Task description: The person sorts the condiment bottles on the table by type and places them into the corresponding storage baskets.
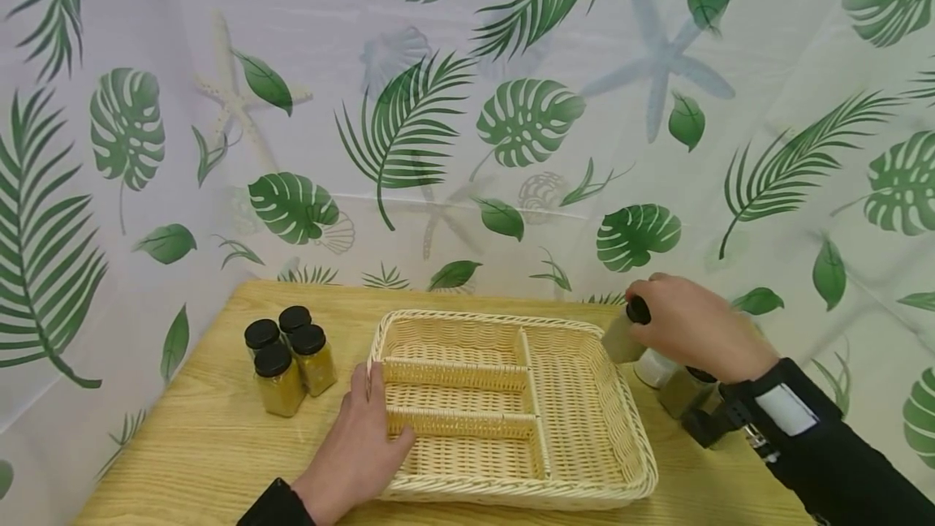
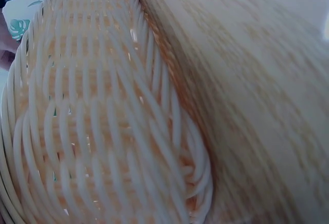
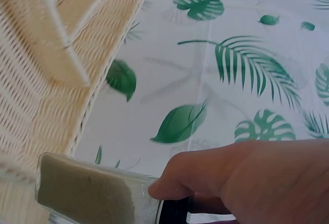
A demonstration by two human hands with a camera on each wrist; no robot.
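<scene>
My right hand (image 1: 690, 327) pinches a glass spice jar (image 1: 621, 338) by its black lid, beside the right rim of a wicker basket (image 1: 584, 396). In the right wrist view the jar (image 3: 85, 190) lies tilted and holds grey-green powder, with my thumb and fingers (image 3: 205, 175) at its lid end. My left hand (image 1: 361, 433) grips the basket's left wall, thumb on the inner side and fingers at the rim. The basket has three short compartments on the left and a long one on the right. Woven wall (image 2: 97, 106) fills much of the left wrist view.
Several black-lidded jars of yellow-brown spice (image 1: 281, 384) stand together on the wooden table (image 1: 197, 396), left of the basket. More jars (image 1: 682, 392), one with white contents (image 1: 653, 368), stand to its right, partly behind my right hand. A leaf-patterned cloth (image 1: 438, 144) hangs behind the table.
</scene>
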